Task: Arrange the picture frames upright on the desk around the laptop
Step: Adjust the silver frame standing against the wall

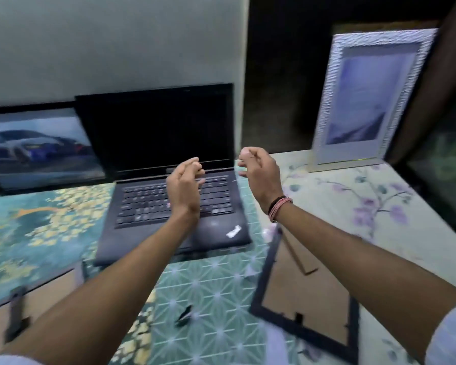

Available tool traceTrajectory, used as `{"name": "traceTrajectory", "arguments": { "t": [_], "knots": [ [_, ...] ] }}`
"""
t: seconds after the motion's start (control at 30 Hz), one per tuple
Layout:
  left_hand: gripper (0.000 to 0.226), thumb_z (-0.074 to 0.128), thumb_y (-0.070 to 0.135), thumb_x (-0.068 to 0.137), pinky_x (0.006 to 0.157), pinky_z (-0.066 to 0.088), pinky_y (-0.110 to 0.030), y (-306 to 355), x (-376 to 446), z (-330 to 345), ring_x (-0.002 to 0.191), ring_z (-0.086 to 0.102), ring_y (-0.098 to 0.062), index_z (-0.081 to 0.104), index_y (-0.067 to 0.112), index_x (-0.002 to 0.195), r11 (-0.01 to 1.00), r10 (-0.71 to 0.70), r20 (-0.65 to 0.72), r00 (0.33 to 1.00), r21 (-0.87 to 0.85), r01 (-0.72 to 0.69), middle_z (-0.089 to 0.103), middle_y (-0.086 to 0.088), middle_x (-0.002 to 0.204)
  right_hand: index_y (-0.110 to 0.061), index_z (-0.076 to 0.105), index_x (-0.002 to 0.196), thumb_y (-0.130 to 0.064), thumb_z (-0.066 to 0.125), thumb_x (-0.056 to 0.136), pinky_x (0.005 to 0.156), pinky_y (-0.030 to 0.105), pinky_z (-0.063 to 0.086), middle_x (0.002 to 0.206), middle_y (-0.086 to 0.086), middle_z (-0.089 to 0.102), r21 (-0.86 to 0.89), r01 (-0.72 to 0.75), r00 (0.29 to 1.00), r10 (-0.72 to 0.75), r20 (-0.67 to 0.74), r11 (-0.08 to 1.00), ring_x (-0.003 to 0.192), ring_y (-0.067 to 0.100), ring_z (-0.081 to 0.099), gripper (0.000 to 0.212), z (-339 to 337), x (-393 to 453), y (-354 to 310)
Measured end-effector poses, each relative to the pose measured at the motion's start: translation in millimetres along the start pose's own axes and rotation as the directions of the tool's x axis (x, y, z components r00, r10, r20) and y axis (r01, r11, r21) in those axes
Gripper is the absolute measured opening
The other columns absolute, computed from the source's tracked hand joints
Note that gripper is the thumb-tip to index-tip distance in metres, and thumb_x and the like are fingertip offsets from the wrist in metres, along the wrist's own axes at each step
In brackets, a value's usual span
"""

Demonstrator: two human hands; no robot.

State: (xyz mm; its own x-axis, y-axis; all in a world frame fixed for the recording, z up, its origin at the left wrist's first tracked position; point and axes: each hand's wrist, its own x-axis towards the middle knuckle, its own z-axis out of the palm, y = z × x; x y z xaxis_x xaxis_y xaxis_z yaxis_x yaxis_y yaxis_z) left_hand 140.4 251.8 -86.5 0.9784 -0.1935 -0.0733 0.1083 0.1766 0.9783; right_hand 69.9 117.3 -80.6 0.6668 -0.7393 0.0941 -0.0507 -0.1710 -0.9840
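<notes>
An open black laptop (pixel 169 164) sits mid-desk with a dark screen. A silver-edged picture frame (pixel 366 98) stands upright at the back right. A black-framed car picture (pixel 37 148) leans upright to the laptop's left. A black frame (pixel 313 291) lies face down at the front right, its brown back and stand showing, partly under my right forearm. Another frame (pixel 29 299) lies face down at the front left. My left hand (pixel 184 185) and my right hand (pixel 258 175) hover over the keyboard, fingers loosely curled, holding nothing.
The desk (pixel 353 206) is covered with patterned sheets: teal with gold on the left, green geometric in the middle, pale floral on the right. A small dark object (pixel 184 314) lies on the green sheet. A grey wall backs the laptop; a dark gap lies beyond.
</notes>
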Motion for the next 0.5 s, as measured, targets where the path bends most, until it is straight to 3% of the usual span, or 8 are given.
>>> {"name": "traceTrajectory", "arguments": {
  "t": [0.13,0.23,0.33,0.43,0.5],
  "knots": [
    [0.024,0.061,0.01,0.093,0.077,0.055,-0.026,-7.0,-29.3,100.5,0.097,0.066,-0.022,0.073,0.006,0.114,0.998,-0.056,0.114,0.992,0.004,0.056,0.072,-0.009,0.098,-0.027,0.069,0.094,-0.051,0.054,0.083,0.089,0.051,0.058,0.09,0.0,0.075,-0.06,-0.029,0.989,0.02,-0.15,0.998,0.094,0.025,0.071,0.03,-110.9,41.0,4.9],
    [0.036,0.063,0.013,0.092,0.095,0.055,-0.031,-18.2,-37.8,159.2,0.12,0.067,-0.024,0.072,0.005,0.126,0.994,-0.105,0.191,0.976,0.06,0.095,0.073,-0.012,0.127,-0.021,0.07,0.101,-0.043,0.054,0.09,0.09,0.043,0.055,0.091,0.0,0.073,-0.099,-0.058,0.967,0.031,-0.254,0.993,0.093,0.026,0.068,0.028,-173.9,69.9,12.3],
    [0.051,0.062,0.012,0.096,0.119,0.043,-0.042,-28.5,-45.0,214.6,0.137,0.058,-0.021,0.059,0.005,0.146,0.982,-0.119,0.264,0.957,0.171,0.074,0.063,-0.007,0.147,-0.014,0.067,0.111,-0.031,0.055,0.094,0.09,0.033,0.047,0.099,0.003,0.07,-0.118,-0.082,0.939,0.037,-0.342,0.99,0.094,0.021,0.061,0.027,-234.4,105.4,24.9],
    [0.062,0.056,0.018,0.101,0.124,0.033,-0.038,-34.3,-50.7,258.8,0.151,0.043,-0.02,0.04,0.01,0.16,0.966,-0.123,0.318,0.94,0.254,0.041,0.044,-0.003,0.165,-0.008,0.061,0.103,-0.031,0.048,0.084,0.091,0.042,0.048,0.092,0.005,0.06,-0.134,-0.087,0.917,0.027,-0.398,0.987,0.087,0.02,0.052,0.032,-282.9,146.2,46.7],
    [0.067,0.053,0.018,0.102,0.124,0.03,-0.036,-37.8,-49.4,283.0,0.155,0.035,-0.019,0.03,0.011,0.164,0.963,-0.129,0.329,0.936,0.266,0.039,0.034,-0.001,0.17,-0.008,0.062,0.117,-0.032,0.047,0.082,0.101,0.043,0.048,0.108,0.007,0.065,-0.161,-0.119,0.913,0.044,-0.407,0.98,0.098,0.023,0.058,0.045,-308.4,169.6,60.9]
  ]
}}
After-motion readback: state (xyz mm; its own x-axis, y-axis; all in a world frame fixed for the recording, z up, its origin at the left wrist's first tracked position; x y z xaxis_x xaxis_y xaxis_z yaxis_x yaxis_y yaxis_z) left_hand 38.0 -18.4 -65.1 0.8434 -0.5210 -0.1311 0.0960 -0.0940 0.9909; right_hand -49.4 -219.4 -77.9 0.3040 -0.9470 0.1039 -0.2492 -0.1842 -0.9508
